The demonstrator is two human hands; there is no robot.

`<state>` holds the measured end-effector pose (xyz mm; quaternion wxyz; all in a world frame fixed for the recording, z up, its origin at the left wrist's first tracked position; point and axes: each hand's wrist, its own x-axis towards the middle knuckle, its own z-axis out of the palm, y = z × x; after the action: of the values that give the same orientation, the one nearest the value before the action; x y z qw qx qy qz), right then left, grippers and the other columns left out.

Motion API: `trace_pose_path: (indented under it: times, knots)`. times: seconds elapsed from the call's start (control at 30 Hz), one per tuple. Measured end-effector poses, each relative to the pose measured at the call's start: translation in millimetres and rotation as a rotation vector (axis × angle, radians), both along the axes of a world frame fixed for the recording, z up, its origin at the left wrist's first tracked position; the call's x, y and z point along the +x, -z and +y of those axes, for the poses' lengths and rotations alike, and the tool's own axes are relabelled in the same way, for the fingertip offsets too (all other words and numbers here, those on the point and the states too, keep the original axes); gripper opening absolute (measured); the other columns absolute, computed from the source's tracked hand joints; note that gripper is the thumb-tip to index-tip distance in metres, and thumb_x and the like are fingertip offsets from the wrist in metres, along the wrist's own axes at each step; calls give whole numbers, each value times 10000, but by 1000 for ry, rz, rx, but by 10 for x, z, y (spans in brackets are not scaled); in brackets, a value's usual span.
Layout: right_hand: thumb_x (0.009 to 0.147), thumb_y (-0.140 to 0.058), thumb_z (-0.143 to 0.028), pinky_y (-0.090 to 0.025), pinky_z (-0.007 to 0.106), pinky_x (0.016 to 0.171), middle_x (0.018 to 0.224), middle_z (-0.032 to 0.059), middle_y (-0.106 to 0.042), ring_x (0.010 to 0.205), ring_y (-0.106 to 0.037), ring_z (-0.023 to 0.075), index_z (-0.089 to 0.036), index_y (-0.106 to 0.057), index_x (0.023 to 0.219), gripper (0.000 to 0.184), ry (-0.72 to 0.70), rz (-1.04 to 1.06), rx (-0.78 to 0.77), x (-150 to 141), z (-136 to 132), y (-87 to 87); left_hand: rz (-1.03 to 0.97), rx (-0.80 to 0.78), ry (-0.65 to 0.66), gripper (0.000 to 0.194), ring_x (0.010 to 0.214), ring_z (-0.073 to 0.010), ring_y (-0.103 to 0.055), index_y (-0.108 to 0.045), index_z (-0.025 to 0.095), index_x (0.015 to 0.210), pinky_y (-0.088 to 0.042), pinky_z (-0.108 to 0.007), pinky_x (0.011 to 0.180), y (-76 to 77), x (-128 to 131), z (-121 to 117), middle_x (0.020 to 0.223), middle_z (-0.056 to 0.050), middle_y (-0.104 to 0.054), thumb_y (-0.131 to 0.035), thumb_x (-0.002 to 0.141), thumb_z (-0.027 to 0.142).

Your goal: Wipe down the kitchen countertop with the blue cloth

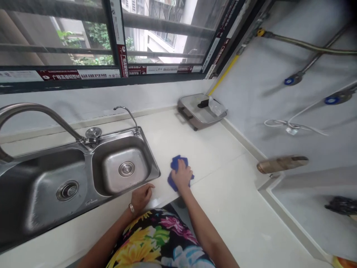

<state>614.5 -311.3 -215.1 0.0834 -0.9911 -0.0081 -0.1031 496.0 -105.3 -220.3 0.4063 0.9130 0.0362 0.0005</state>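
Observation:
My right hand (182, 175) presses down on a crumpled blue cloth (174, 182) on the white countertop (220, 204), its fingers curled over it. Part of the cloth is hidden beneath the palm. Just to the left, my left hand (141, 197) rests on the counter's front strip, close to the corner of the steel sink (154, 169). Its fingers are curled in, with nothing visible in them. A bracelet circles the left wrist.
The double-bowl sink has a large curved faucet (47, 108) and a small thin tap (129, 111). A square electric pan (200, 111) holding a black piece and clear plastic stands in the back corner. A brown cylindrical object (281, 163) stands by the right wall.

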Motion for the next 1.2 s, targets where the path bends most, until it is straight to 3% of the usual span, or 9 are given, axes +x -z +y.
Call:
trace_pose_path:
  times: [0.13, 0.23, 0.43, 0.57, 0.8, 0.93, 1.03, 1.2]
  knots:
    - [825, -566, -317, -358, 449, 859, 1509, 127, -467, 1057, -455, 320, -165, -471, 1469, 669, -188, 19, -2, -277, 223, 1, 14, 37, -2, 333, 597, -136, -604, -748, 239, 1011, -382, -259, 618, 10, 27, 10, 647, 17, -689, -437, 901, 281]
    - [812, -581, -294, -358, 440, 872, 1492, 105, -484, 1045, -453, 303, -188, -480, 1462, 666, -267, 16, 12, -441, 89, 32, 8, 54, 0, 333, 606, -135, -614, -746, 243, 1020, -381, -258, 621, 7, 53, 7, 673, 16, -707, -437, 905, 283]
    - [851, -504, -259, -383, 419, 870, 1428, 112, -538, 1005, -473, 285, -167, -494, 1429, 585, -3, -70, 61, -719, -737, 101, 21, 80, 18, 345, 581, -127, -599, -745, 236, 1024, -372, -254, 603, -15, 82, -3, 669, 20, -703, -423, 915, 296]
    - [875, -469, -272, -410, 409, 851, 1419, 105, -548, 969, -504, 273, -181, -489, 1423, 556, 120, -100, 34, -1112, -1286, 177, 13, 71, 27, 352, 586, -127, -605, -745, 238, 1029, -382, -250, 611, -39, 80, -2, 662, 23, -699, -419, 917, 308]
    - [865, -475, -276, -446, 434, 889, 1455, 106, -505, 1064, -549, 294, -226, -331, 1523, 675, 2, -36, 2, -2299, -2053, 260, 30, 96, 7, 329, 613, -138, -619, -751, 247, 1026, -385, -254, 629, -68, 88, -14, 674, 21, -710, -448, 907, 295]
    - [874, -506, -308, -449, 461, 903, 1482, 101, -480, 1111, -545, 318, -278, -209, 1575, 762, -90, 31, -48, -2875, -2282, 272, 51, 98, 0, 321, 642, -141, -634, -748, 255, 1036, -388, -254, 649, -62, 94, -20, 684, 24, -715, -457, 909, 295]
    - [888, -524, -298, -457, 454, 866, 1453, 92, -511, 1042, -557, 308, -317, -167, 1587, 785, -68, 45, -117, -2972, -2295, 293, 67, 97, -1, 317, 629, -138, -629, -747, 262, 1039, -382, -252, 635, -61, 89, -24, 683, 27, -718, -462, 905, 297]
    - [893, -535, -235, -444, 436, 834, 1397, 117, -547, 1021, -541, 306, -286, -170, 1594, 792, -76, 9, -203, -2662, -2110, 312, 72, 127, -16, 332, 602, -137, -609, -752, 260, 1037, -376, -259, 628, -57, 74, -56, 665, 23, -705, -451, 908, 311]
